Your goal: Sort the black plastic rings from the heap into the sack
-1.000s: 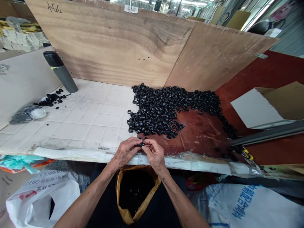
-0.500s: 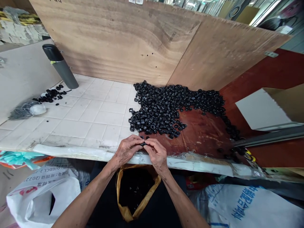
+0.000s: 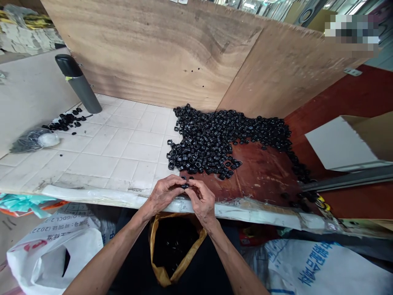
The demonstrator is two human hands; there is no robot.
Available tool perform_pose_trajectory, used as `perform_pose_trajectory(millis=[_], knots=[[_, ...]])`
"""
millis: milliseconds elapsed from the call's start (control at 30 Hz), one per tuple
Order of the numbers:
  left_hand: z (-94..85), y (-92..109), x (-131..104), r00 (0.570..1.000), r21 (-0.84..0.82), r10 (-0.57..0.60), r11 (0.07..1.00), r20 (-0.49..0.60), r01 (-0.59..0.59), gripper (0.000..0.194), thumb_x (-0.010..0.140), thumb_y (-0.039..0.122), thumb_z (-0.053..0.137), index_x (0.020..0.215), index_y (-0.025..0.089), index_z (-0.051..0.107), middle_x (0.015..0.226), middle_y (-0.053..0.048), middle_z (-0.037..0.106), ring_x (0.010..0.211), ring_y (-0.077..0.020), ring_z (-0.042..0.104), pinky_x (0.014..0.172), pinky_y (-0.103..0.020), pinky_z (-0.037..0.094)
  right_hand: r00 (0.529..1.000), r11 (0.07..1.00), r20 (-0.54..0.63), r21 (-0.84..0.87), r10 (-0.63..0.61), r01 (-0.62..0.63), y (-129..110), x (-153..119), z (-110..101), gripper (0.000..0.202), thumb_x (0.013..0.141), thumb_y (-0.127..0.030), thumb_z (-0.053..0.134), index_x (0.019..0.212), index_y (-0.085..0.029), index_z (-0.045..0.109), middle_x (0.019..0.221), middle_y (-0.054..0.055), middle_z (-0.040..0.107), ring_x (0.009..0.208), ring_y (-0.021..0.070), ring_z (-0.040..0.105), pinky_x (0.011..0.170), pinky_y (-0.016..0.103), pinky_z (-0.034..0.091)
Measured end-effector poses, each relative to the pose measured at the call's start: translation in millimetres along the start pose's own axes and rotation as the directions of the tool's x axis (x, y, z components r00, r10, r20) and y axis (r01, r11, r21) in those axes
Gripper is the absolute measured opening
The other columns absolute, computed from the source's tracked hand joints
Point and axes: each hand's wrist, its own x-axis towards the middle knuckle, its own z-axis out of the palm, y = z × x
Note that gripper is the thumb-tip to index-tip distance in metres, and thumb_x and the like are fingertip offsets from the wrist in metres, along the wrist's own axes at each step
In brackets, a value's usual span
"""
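My left hand (image 3: 167, 191) and my right hand (image 3: 202, 200) meet at the front edge of the worktop. Between their fingertips is a small black ring-shaped part (image 3: 184, 186), pinched from both sides; its details are too small to make out. Just beyond the fingers lie one or two more loose black parts. A wide pile of the same black parts (image 3: 202, 143) spreads behind my hands, over white tile-patterned and dark red surface. Below my wrists an open yellow-rimmed bag (image 3: 164, 278) gapes, dark inside with a few small glints.
A grey bottle with a black cap (image 3: 81, 90) stands at the back left, near a clear plastic bag (image 3: 29, 141) and scattered black bits (image 3: 66, 122). A plywood board (image 3: 153, 53) walls off the back. At right are a white box (image 3: 340, 143) and a metal bar (image 3: 346, 176).
My hands stay in nearly the same spot, with the small black part still between the fingertips. The right fingers have shifted slightly, and the view has tilted a little.
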Motion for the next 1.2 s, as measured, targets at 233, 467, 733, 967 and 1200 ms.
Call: perform_pose_trajectory(millis=[233, 467, 733, 967, 1200], knots=[[1.0, 2, 0, 0.997, 0.039, 0.077, 0.996, 0.021, -0.078, 0.02, 0.094, 0.022, 0.067, 0.113, 0.02, 0.075, 0.113, -0.011, 0.073, 0.105, -0.021, 0.073, 0.093, -0.037, 0.062, 0.995, 0.993, 0.026, -0.072, 0.097, -0.095, 0, -2, 3, 0.021, 0.098, -0.032, 0.059, 0.115, -0.021, 0.063, 0.086, 0.005, 0.074, 0.068, 0.0175, 0.071, 0.067, 0.029, 0.06], [0.2, 3, 1, 0.999, 0.035, 0.052, 0.998, -0.012, -0.051, 0.019, 0.093, 0.022, 0.069, 0.112, 0.019, 0.074, 0.11, -0.011, 0.074, 0.102, -0.0211, 0.074, 0.091, -0.036, 0.062, 0.991, 0.996, 0.127, -0.082, 0.046, -0.036, -8, -1, -2, 0.02, 0.098, -0.029, 0.056, 0.113, -0.021, 0.066, 0.096, 0.007, 0.074, 0.076, 0.0194, 0.072, 0.071, 0.029, 0.058], [-0.3, 6, 0, 0.992, 0.135, 0.112, 0.984, 0.049, -0.118, 0.018, 0.095, 0.017, 0.064, 0.109, 0.021, 0.074, 0.11, -0.009, 0.072, 0.104, -0.0191, 0.071, 0.094, -0.035, 0.059, 0.992, 0.968, 0.116, -0.25, 0.053, -0.022, -9, 8, 3, 0.041, 0.104, -0.033, 0.045, 0.069, -0.021, 0.063, 0.058, -0.001, 0.059, 0.053, 0.014, 0.056, 0.057, 0.025, 0.041], [0.9, 6, 2, 0.997, 0.108, 0.053, 0.992, 0.049, -0.058, 0.017, 0.092, 0.013, 0.066, 0.104, 0.02, 0.074, 0.108, -0.008, 0.072, 0.102, -0.0189, 0.07, 0.093, -0.033, 0.058, 0.993, 0.972, -0.014, -0.2, 0.119, -0.12, -6, 12, 9, 0.037, 0.098, -0.042, 0.06, 0.068, -0.02, 0.063, 0.056, -0.002, 0.058, 0.049, 0.012, 0.051, 0.053, 0.023, 0.042], [1.7, 4, 1, 0.999, 0.066, 0.035, 0.997, -0.007, -0.035, 0.017, 0.093, 0.019, 0.068, 0.109, 0.019, 0.073, 0.109, -0.009, 0.072, 0.102, -0.0195, 0.072, 0.092, -0.033, 0.058, 0.994, 0.997, 0.099, -0.069, 0.043, -0.036, -12, 7, 1, 0.02, 0.098, -0.031, 0.058, 0.107, -0.019, 0.071, 0.085, 0.005, 0.071, 0.068, 0.0161, 0.065, 0.066, 0.026, 0.052]])
